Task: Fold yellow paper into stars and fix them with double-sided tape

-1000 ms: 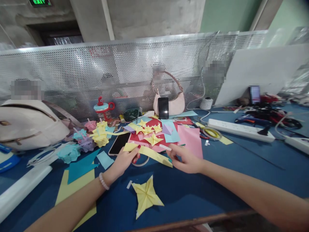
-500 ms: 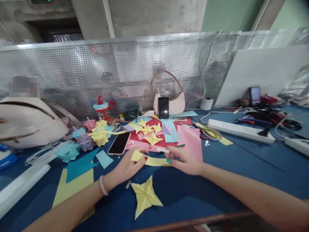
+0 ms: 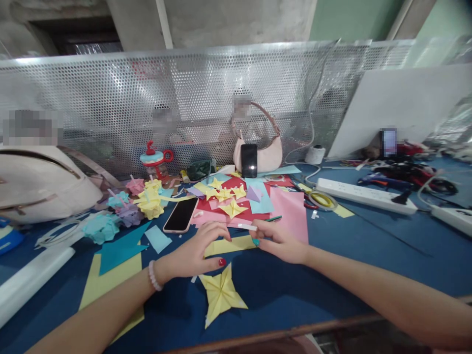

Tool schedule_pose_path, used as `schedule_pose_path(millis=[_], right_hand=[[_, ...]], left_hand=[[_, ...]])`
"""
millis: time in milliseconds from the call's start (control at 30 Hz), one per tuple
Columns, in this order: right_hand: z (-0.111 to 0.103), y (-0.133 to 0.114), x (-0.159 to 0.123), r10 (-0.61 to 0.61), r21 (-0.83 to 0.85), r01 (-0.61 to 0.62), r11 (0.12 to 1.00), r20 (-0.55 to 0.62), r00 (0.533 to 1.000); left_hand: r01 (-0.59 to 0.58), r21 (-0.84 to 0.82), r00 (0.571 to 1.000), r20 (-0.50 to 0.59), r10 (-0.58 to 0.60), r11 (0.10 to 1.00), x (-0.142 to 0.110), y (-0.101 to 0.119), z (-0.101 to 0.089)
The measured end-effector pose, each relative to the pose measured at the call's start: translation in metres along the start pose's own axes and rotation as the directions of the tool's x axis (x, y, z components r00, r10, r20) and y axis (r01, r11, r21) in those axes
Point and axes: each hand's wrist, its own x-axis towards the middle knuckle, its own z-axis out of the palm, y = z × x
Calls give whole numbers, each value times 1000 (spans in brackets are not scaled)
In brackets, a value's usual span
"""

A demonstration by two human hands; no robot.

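My left hand (image 3: 206,246) is open, thumb and fingers spread apart over the left end of a yellow paper strip (image 3: 236,244), holding nothing. Between the fingers of my right hand (image 3: 278,241) a small white strip (image 3: 247,226) sticks out to the left. The right thumb is at the yellow strip's right end; whether it grips the strip too I cannot tell. Closer to me on the blue table lies a folded yellow paper star (image 3: 223,295) with four points.
Smaller yellow paper stars (image 3: 232,209) lie on red and pink sheets behind my hands. A phone (image 3: 180,215), folded paper flowers (image 3: 151,199) and teal paper (image 3: 121,246) are to the left. A handbag (image 3: 271,160) stands at the back, a power strip (image 3: 365,194) at the right.
My left hand has let go of the yellow paper strip and spread its fingers. The strip looks lower and flatter. My right hand has stayed nearly in place with the white strip.
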Motion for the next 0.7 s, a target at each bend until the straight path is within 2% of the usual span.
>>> schedule_pose_path(millis=[200,433,533,633,700], right_hand=[[1,-1,0,-6,-23,7,1000,10,1000],[4,2,1,-36,-58,38,998,23,999],[5,3,0,-51,-87,53,995,30,998],[7,0,2,-54,-149,58,987,33,998],[8,-3,8,-50,-190,54,980,27,998]], left_hand=[[24,-55,999,-32,-26,998,0,-8,-2],[56,-72,995,-79,-61,996,1,-6,2],[156,-35,983,-93,-158,987,0,-6,5],[235,-52,953,-185,-241,971,1,-10,9],[249,-133,912,-301,-278,960,6,-13,10]])
